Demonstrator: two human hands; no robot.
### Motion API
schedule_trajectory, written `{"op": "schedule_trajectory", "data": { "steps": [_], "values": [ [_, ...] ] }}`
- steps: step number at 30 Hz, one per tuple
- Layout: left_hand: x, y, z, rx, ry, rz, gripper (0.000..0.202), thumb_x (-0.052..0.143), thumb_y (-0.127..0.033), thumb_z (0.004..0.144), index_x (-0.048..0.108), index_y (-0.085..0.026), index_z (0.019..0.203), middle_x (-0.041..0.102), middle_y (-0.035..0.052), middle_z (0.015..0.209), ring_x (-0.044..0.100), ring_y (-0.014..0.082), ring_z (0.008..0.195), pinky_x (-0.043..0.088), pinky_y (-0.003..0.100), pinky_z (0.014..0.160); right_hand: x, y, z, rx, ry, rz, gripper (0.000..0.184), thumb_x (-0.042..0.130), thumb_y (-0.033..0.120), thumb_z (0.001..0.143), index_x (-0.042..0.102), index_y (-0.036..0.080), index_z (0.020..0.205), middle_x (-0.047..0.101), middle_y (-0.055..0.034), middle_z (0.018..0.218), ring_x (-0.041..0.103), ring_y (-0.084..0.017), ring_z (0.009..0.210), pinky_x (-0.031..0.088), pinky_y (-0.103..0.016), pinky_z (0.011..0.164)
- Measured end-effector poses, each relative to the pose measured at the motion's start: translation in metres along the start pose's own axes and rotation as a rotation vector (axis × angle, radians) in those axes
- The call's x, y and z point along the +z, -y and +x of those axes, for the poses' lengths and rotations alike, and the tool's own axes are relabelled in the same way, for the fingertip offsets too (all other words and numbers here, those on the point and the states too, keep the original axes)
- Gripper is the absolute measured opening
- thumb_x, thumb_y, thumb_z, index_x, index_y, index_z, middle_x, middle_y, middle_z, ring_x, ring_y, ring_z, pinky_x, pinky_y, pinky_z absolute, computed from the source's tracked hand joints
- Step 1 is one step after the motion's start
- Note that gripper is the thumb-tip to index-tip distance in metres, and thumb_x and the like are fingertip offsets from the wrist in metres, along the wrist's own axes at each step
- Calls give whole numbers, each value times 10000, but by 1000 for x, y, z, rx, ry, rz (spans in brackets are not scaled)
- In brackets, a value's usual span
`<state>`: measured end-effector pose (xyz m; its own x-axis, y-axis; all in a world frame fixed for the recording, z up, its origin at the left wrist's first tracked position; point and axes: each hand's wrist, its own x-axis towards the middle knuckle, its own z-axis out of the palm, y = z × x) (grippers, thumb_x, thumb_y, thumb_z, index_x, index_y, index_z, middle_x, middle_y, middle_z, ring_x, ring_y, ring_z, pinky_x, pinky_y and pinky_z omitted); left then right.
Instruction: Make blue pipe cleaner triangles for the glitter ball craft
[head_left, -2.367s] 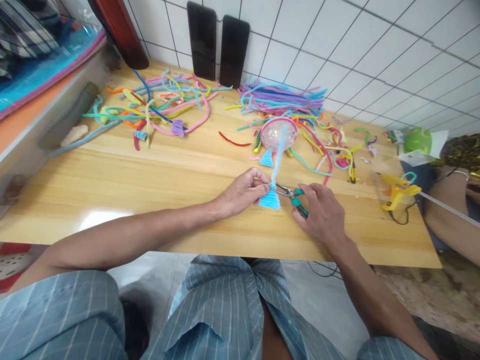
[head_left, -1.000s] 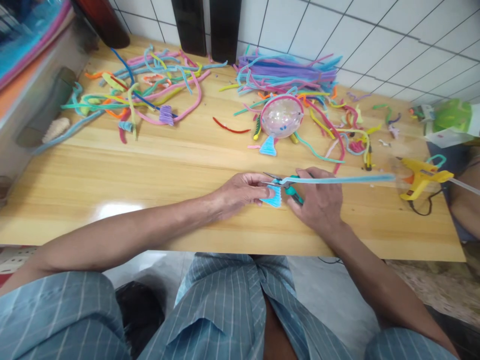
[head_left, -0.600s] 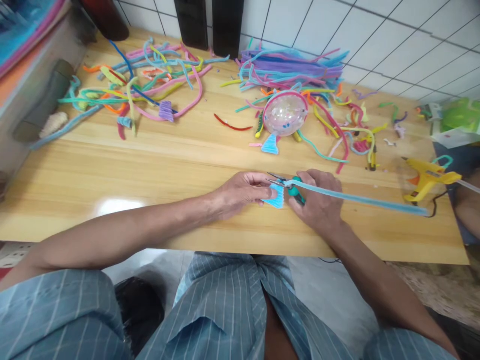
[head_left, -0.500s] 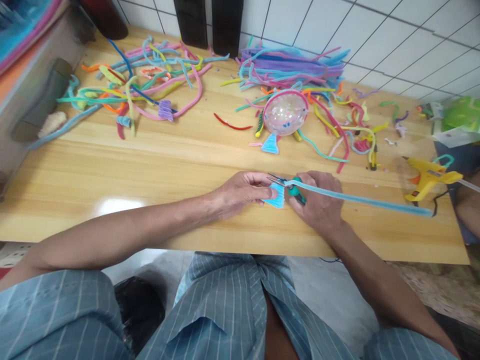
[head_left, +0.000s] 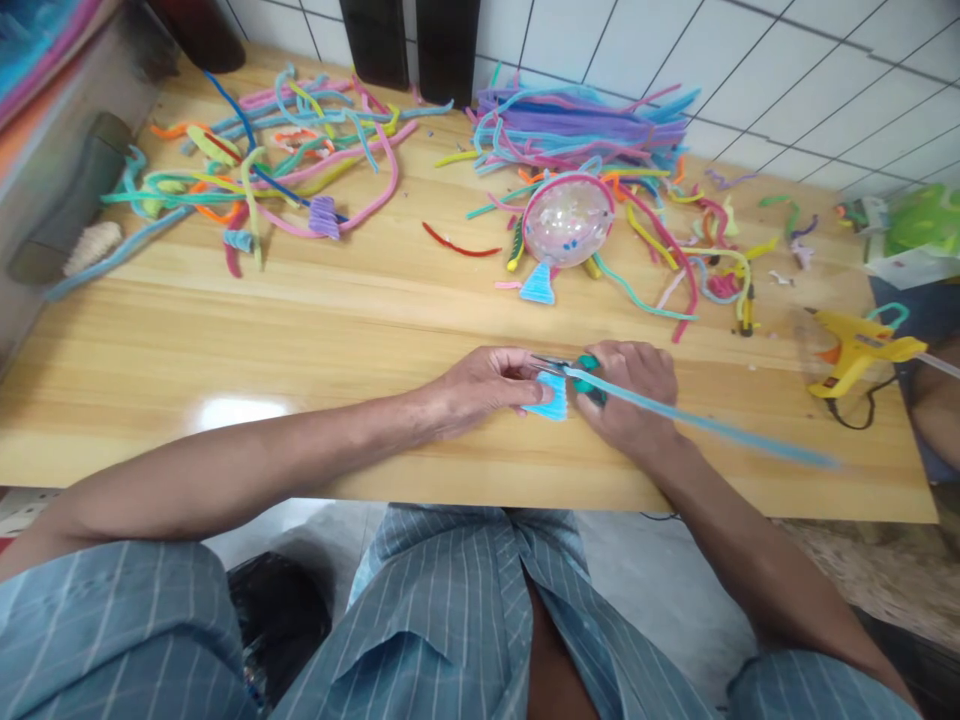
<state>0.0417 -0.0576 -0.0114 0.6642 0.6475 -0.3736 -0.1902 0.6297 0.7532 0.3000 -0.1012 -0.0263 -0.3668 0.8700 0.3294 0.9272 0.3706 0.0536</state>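
Note:
My left hand (head_left: pixel 487 385) pinches a small light-blue piece of ribbed, folded pipe cleaner (head_left: pixel 553 398) between thumb and fingers. In my right hand (head_left: pixel 630 385) are pliers (head_left: pixel 586 372) with green-and-black handles and slim metal jaws pointing left. Those jaws lie over the top of the folded piece, near my left fingertips, and look nearly closed. A long light-blue pipe cleaner tail (head_left: pixel 697 418) runs from the jaws to the right, above my right wrist. Its far end is blurred. The palm side of my right hand is hidden.
Beyond my hands lies a clear, pink-rimmed dome (head_left: pixel 568 222) with a blue fan-shaped piece (head_left: pixel 538 284). Pipe cleaners are bundled (head_left: pixel 577 125) at the wall and scattered (head_left: pixel 322 165) on the left. At right sits a yellow glue gun (head_left: pixel 859 345), near another person's arm (head_left: pixel 937 405).
The plier jaws have drawn closer together. The long pipe cleaner tail has swung down toward me, its far end now lower and blurred. My left hand still grips the folded piece.

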Motion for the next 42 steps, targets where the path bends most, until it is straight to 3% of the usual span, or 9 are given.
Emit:
{"op": "schedule_trajectory", "data": {
  "steps": [9,15,20,23,27,30,33,38,42],
  "values": [
    [-2,-5,3,45,-63,42,464,1028,-288,612,818,-151,1001,793,26,899,707,140,808,504,248,698,-10,-8,-6,-88,-34,122,662,634,280,970,447,164,1594,715,-211,1391,633,-396,1332,513,-579,1113],
    [-8,-8,7,161,-164,98,526,965,-274,649,787,-167,1133,780,13,958,703,144,825,532,250,717,-26,-75,-55,64,86,-24,506,603,477,1009,641,179,1416,744,-211,1244,677,-420,1167,571,-625,993],
    [-7,-12,7,224,-186,199,514,924,-292,681,764,-174,1156,740,3,963,693,147,843,530,236,698,-34,-124,-87,120,100,-34,599,630,641,978,680,196,1376,759,-222,1252,697,-445,1132,579,-658,932],
    [-5,-13,5,259,-192,247,457,891,-295,712,746,-184,1131,710,-4,953,684,141,843,524,222,680,-34,-109,-78,131,64,49,624,669,655,968,680,222,1416,752,-219,1332,704,-452,1198,574,-678,969],
    [-8,-12,6,286,-184,288,420,864,-320,735,724,-191,1110,701,0,952,679,147,849,523,221,667,-29,-54,-47,128,41,241,473,654,503,1036,676,250,1435,789,-159,1309,738,-370,1212,594,-596,1026],
    [-12,-12,10,321,-209,303,429,876,-350,725,716,-185,1087,693,-2,941,662,137,824,523,226,680,-25,-28,-24,195,35,279,283,667,428,1037,757,225,1213,818,-125,1093,770,-323,1046,619,-518,949],
    [-15,-11,12,326,-204,317,428,884,-380,722,711,-178,1058,700,2,933,654,136,812,524,235,688,-23,-28,-12,235,-3,249,181,628,328,1041,769,229,1099,804,-105,995,759,-301,966,618,-491,913],
    [-13,-11,12,325,-185,318,391,886,-403,736,701,-180,999,704,2,915,648,138,814,508,240,698,-5,-45,5,141,-23,124,332,592,283,1040,752,190,1316,764,-182,1228,679,-365,1175,568,-569,1023],
    [-10,-12,11,341,-164,295,367,892,-400,724,666,-180,912,674,-16,851,600,118,771,473,244,704,17,-54,25,111,14,72,226,552,264,1057,767,194,1045,739,-156,1061,650,-332,1047,546,-506,971]
  ]
}}
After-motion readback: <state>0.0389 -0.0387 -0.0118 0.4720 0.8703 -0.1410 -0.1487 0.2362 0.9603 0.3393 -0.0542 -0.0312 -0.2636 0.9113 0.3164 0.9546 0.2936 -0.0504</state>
